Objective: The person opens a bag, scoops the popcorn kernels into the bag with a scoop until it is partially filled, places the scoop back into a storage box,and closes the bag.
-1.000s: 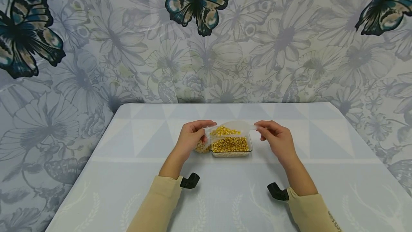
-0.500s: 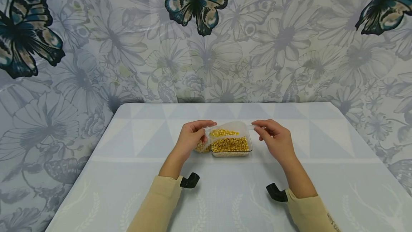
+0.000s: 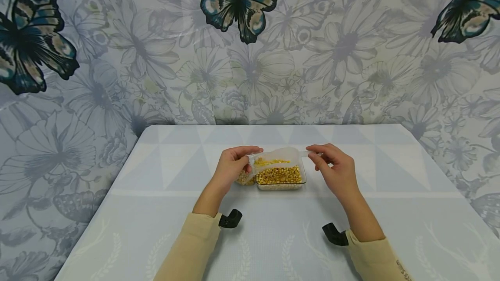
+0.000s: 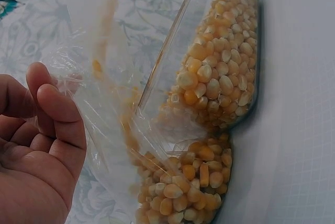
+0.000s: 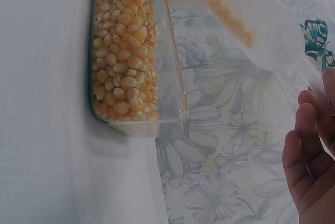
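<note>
My right hand [image 3: 335,168] pinches the handle of a translucent white scoop [image 3: 287,152]. The scoop sits above a clear glass container [image 5: 175,114], and a strip of corn kernels [image 5: 230,20] shows through its wall. In the head view, its left end meets the mouth of a clear plastic bag [image 4: 99,124]. With thumb and fingers my left hand [image 3: 231,166] grips the bag's upper edge. Kernels [image 4: 172,195] fill the bottom of the bag, close beside the container. Inside the container lies a deep heap of yellow kernels [image 3: 280,175].
The container and bag rest on a pale patterned table [image 3: 281,229]. Behind it hangs a grey floral wall covering [image 3: 250,81] with butterflies. Black wrist mounts [image 3: 230,219] stick out from both sleeves.
My right hand has shifted slightly left with the scoop. Fewer kernels show in the scoop, and they lie in a thinner strip. My left hand has stayed in place with the bag.
</note>
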The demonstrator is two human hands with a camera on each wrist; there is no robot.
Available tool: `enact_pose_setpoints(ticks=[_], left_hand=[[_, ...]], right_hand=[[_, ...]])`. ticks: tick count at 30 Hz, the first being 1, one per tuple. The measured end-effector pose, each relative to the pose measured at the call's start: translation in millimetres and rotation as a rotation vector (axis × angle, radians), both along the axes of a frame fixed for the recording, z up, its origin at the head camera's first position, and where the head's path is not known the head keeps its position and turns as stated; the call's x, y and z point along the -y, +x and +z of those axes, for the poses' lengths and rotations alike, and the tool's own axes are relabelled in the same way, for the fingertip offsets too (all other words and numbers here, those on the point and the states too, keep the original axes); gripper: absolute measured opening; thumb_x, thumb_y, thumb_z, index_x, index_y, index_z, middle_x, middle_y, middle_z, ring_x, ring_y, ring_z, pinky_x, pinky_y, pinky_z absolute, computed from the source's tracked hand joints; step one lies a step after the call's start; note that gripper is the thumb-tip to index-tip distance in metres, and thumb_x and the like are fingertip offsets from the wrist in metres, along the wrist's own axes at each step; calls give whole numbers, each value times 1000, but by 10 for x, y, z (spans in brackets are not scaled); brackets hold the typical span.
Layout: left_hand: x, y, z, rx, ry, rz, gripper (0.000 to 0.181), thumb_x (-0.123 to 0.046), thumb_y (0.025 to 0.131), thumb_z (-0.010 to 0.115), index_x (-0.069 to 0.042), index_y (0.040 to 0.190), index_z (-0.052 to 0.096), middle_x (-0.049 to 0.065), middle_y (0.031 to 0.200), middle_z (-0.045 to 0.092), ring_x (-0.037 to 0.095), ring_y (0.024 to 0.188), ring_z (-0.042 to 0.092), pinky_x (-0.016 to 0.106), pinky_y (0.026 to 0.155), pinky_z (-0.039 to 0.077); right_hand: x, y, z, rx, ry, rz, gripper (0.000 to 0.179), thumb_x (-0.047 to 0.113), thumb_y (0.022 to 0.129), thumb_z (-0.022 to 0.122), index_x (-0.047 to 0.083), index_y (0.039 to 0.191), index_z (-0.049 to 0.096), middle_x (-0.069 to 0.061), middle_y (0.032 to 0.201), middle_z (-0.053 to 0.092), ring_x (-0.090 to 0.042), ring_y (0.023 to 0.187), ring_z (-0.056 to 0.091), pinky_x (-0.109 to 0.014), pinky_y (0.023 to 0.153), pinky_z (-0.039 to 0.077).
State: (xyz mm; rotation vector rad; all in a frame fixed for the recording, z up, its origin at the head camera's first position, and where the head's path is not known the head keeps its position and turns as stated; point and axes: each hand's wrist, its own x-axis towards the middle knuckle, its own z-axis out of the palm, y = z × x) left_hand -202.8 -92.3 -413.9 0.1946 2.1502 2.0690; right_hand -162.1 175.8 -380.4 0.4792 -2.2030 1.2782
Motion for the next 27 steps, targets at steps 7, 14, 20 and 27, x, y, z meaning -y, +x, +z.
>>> enact_pose_setpoints(ticks=[7, 14, 20, 27], left_hand=[[-3, 3, 1, -3, -6, 5, 38, -1, 98, 47, -17, 120, 74, 1, 124, 72, 13, 60, 58, 25, 58, 47], [-3, 6, 0, -11, -2, 0, 39, 0, 98, 46, -15, 123, 72, 4, 127, 71, 15, 61, 58, 26, 59, 47], [3, 6, -3, -9, 7, -13, 39, 0, 99, 45, -13, 125, 71, 6, 129, 70, 14, 60, 57, 26, 60, 48], [5, 1, -6, -2, 7, -11, 39, 1, 99, 45, -12, 125, 71, 7, 129, 70, 13, 60, 56, 25, 59, 47]], right_hand=[[-101, -124, -173, -34, -11, -33, 22, -7, 87, 70, 4, 104, 76, -7, 76, 62, -13, 56, 55, -19, 45, 35], [-138, -157, -210, -50, -53, -35, 23, -8, 86, 70, 2, 106, 75, -9, 76, 63, -11, 55, 54, -20, 43, 32], [-133, -143, -186, -32, -53, -59, 22, -6, 87, 70, 3, 106, 75, -8, 78, 64, -8, 56, 53, -20, 44, 34], [-176, -165, -214, -26, -73, -59, 22, -6, 87, 70, 4, 106, 75, -9, 77, 64, -5, 56, 52, -20, 46, 34]])
